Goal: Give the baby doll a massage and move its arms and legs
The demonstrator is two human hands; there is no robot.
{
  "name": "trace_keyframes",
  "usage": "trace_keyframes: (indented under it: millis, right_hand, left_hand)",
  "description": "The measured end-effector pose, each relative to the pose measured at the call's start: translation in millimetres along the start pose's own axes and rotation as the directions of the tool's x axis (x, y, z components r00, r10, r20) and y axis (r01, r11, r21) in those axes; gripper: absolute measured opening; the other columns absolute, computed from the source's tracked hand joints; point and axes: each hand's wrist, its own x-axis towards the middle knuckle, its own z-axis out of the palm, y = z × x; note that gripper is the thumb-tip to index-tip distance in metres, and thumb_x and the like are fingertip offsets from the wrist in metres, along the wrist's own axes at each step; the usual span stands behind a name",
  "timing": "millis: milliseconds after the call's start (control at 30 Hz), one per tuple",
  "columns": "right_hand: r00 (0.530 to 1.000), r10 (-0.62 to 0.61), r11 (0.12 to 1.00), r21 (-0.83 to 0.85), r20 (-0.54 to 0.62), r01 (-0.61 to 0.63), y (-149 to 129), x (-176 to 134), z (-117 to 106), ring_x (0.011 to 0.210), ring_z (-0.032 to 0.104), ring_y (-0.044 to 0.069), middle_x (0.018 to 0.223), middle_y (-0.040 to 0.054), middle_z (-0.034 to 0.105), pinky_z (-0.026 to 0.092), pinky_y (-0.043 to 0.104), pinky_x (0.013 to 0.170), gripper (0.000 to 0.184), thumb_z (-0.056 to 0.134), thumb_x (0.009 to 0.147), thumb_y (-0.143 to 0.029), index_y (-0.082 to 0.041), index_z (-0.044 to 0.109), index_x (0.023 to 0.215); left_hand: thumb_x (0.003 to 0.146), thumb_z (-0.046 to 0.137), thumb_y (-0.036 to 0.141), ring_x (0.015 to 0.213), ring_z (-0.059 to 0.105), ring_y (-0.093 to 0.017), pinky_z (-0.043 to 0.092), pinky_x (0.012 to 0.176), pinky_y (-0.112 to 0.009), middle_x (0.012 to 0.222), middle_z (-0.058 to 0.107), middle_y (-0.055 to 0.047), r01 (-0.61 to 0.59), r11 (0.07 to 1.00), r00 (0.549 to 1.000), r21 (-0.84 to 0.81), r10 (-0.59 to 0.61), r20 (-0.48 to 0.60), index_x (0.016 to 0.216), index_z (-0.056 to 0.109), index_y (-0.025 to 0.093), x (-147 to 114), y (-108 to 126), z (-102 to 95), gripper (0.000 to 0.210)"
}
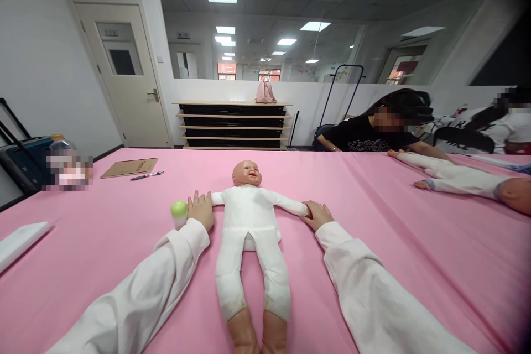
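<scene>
A baby doll [251, 207] with a white cloth body lies on its back, arms spread, head away from me. My left hand [201, 211] rests at the end of the doll's arm on the left, fingers spread, hiding the doll's hand there. Just left of it stands a small container [178, 210] with a green top and white base. On the other side, my right hand [317, 214] has its fingers and thumb about the doll's other hand [307, 211]. Both doll arms lie out on the pink tablecloth [166, 287].
A brown notebook [129, 167] and a pen [147, 176] lie at the back left. A white flat object [20, 243] is at the left edge. Across the table at right, a person in black [365, 133] sits near another doll [464, 177].
</scene>
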Motion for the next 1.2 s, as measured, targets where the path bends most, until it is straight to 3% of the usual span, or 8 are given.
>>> trace_keyframes:
  millis: [100,233,333,500,700,833,1067,1200]
  right_hand:
    - [1.0,0.017,0.999,-0.032,-0.013,-0.018,10.3,-1.5,-0.9,0.118,0.042,0.031,0.115,0.0107,0.056,0.025,0.056,0.098,0.041,0.062,0.066,-0.033,-0.021,0.056,0.104]
    - [0.998,0.052,0.998,0.037,-0.043,-0.051,30.0,-0.9,1.3,0.116,0.044,0.031,0.125,0.0151,0.047,0.036,0.047,0.094,0.043,0.065,0.062,-0.031,-0.018,0.058,0.102]
    - [0.999,-0.008,0.97,0.242,0.046,-0.004,40.3,-0.1,2.8,0.1,0.055,0.026,0.106,0.0096,0.06,0.044,0.039,0.085,0.038,0.063,0.061,-0.029,-0.02,0.058,0.098]
    - [0.998,0.046,0.821,0.567,0.048,-0.065,37.9,-4.8,-4.7,0.083,0.06,0.022,0.085,0.0033,0.064,0.048,0.033,0.079,0.041,0.069,0.05,-0.034,-0.019,0.059,0.088]
    - [0.982,0.155,0.615,0.789,-0.108,-0.01,28.2,-7.5,-9.6,0.09,0.059,0.024,0.094,0.0066,0.064,0.048,0.037,0.082,0.053,0.074,0.047,-0.04,-0.018,0.061,0.094]
    - [0.957,0.195,0.521,0.849,-0.215,0.085,28.6,-5.7,-2.4,0.102,0.055,0.026,0.107,0.0094,0.06,0.045,0.041,0.09,0.066,0.075,0.047,-0.048,-0.018,0.058,0.103]
    - [0.961,0.221,0.554,0.832,-0.167,0.017,30.6,-8.0,1.8,0.103,0.055,0.028,0.104,0.0102,0.06,0.042,0.045,0.094,0.072,0.077,0.044,-0.049,-0.017,0.057,0.105]
    - [0.947,0.265,0.495,0.869,-0.183,0.029,27.0,-11.4,6.0,0.108,0.052,0.029,0.106,0.0109,0.059,0.041,0.048,0.095,0.083,0.077,0.046,-0.049,-0.019,0.048,0.117]
  left_hand:
    - [0.075,0.036,0.013,0.127,0.024,-0.037,0.016,0.102,-0.053,0.125,0.047,-0.016,0.025,0.998,1.0,0.056,-0.024,-0.009,0.133,0.035,0.01,2.4,-1.5,2.2,0.057]
    - [0.078,0.038,0.015,0.126,0.026,-0.039,0.019,0.098,-0.054,0.126,0.043,-0.021,0.108,0.981,0.992,0.158,-0.118,0.052,0.134,0.033,0.015,6.9,1.3,2.5,0.057]
    - [0.082,0.032,0.015,0.12,0.036,-0.039,0.024,0.095,-0.053,0.12,0.047,-0.021,0.131,0.971,0.983,0.202,-0.153,0.099,0.136,0.03,0.018,11.4,4.0,-0.6,0.054]
    - [0.083,0.03,0.015,0.096,0.053,-0.03,0.04,0.079,-0.041,0.108,0.05,-0.016,0.069,0.987,0.986,0.148,-0.09,0.141,0.132,0.036,0.024,11.0,8.6,-15.0,0.05]
    - [0.085,0.029,0.018,0.094,0.052,-0.028,0.041,0.074,-0.039,0.107,0.047,-0.014,0.046,0.997,0.993,0.057,-0.052,0.106,0.132,0.032,0.03,4.6,12.5,-23.4,0.049]
    - [0.088,0.026,0.024,0.094,0.052,-0.028,0.041,0.074,-0.04,0.11,0.045,-0.016,0.042,0.998,0.988,0.036,-0.047,0.147,0.135,0.027,0.03,5.4,9.9,-18.0,0.048]
    - [0.086,0.035,0.031,0.093,0.053,-0.029,0.041,0.074,-0.04,0.109,0.048,-0.015,-0.008,0.995,0.988,0.1,-0.008,0.152,0.136,0.027,0.028,3.8,1.7,-9.8,0.05]
    - [0.084,0.035,0.022,0.096,0.052,-0.029,0.039,0.077,-0.041,0.111,0.049,-0.016,-0.042,0.99,0.986,0.132,0.02,0.168,0.137,0.024,0.025,0.4,-4.3,-10.6,0.054]
